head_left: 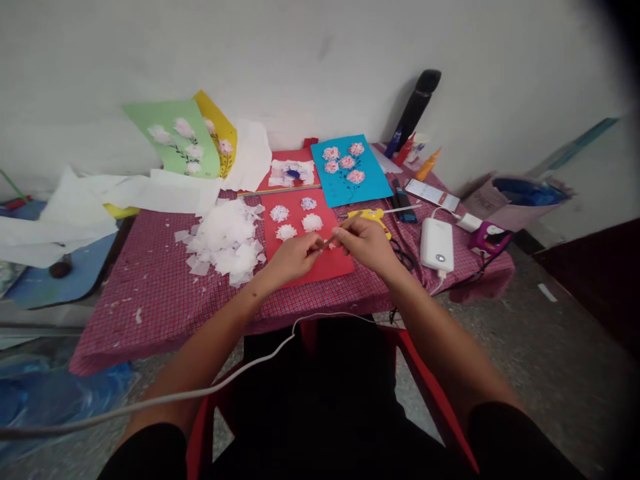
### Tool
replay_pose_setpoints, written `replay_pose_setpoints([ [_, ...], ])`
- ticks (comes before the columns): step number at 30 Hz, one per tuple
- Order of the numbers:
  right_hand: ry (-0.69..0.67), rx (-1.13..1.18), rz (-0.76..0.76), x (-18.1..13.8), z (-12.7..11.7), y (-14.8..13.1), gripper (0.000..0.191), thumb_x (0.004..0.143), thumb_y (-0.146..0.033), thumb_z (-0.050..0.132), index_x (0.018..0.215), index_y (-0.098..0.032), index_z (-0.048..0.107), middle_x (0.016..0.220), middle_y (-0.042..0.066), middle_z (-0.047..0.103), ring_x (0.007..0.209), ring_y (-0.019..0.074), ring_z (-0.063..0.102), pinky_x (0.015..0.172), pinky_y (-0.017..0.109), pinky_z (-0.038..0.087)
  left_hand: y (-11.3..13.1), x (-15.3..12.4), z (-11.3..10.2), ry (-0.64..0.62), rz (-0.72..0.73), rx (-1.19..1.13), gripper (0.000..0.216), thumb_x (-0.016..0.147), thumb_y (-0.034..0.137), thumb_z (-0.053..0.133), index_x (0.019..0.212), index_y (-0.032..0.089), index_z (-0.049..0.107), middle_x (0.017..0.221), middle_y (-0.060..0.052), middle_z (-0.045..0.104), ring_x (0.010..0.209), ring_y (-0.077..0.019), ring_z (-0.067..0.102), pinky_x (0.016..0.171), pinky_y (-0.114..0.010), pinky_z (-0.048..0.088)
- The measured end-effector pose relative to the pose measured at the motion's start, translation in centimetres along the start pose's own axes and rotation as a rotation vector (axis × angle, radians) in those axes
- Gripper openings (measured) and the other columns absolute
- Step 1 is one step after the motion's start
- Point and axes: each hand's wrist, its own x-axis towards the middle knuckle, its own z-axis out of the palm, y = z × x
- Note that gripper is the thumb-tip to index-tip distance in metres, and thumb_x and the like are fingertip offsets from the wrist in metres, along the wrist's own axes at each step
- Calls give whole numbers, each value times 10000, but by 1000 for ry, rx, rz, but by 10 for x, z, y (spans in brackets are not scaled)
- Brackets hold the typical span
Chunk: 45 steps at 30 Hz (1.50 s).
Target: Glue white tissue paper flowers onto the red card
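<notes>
Over a red card (pixel 280 272), my right hand (pixel 369 245) pinches a thin brown stick (pixel 354 219) that slants down to the left. Its lower end meets the closed fingertips of my left hand (pixel 299 257); whatever small thing these fingers hold is hidden. Several ruffled white paper flowers sit on the card, among them a plain one (pixel 312 223) and a blue-speckled one (pixel 279 213). Another is partly covered by my hands. To the left of the card lies a heap of white tissue squares (pixel 225 237).
A blue card (pixel 333 190) with pink-tinged flowers lies behind. On the right are a yellow glue gun (pixel 367 215), black scissors (pixel 404 255), a phone (pixel 433 194) and a white power bank (pixel 437 245). White paper sheets (pixel 170 191) lie left. A pale cable (pixel 240 371) crosses my lap.
</notes>
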Motion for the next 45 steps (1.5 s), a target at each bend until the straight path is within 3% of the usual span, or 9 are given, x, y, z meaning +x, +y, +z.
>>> replay_pose_setpoints([
  [6,-25,-362,-120,24,5,-1,204,925,-240,641,727,-195,656,714,15,674,681,163,593,628,301,383,-12,20,10,41,-29,42,121,898,179,580,972,206,671,925,-62,763,822,-211,691,727,-330,454],
  [11,-55,-480,-115,27,8,-1,241,928,-239,627,689,-205,612,657,13,636,625,158,546,594,305,311,-16,25,16,38,-47,1,146,884,164,595,961,192,716,952,-84,778,855,-229,707,761,-346,478],
  [23,-111,-585,-75,26,11,-3,231,974,-274,579,755,-204,588,713,20,657,683,157,573,622,297,320,-17,28,21,43,-102,58,150,891,123,629,984,176,734,965,-78,785,842,-211,709,802,-338,526],
  [37,-143,-644,-95,27,15,4,199,968,-260,602,778,-201,608,754,41,687,735,178,604,646,304,337,-25,27,24,61,-70,49,145,884,121,626,978,168,725,956,-82,786,822,-212,710,781,-337,528],
  [45,-115,-568,-58,25,9,-5,238,993,-282,566,791,-194,656,760,50,714,713,175,620,646,305,354,-21,22,17,89,-58,40,329,846,42,530,1076,183,719,1067,-74,787,964,-210,727,878,-344,535],
])
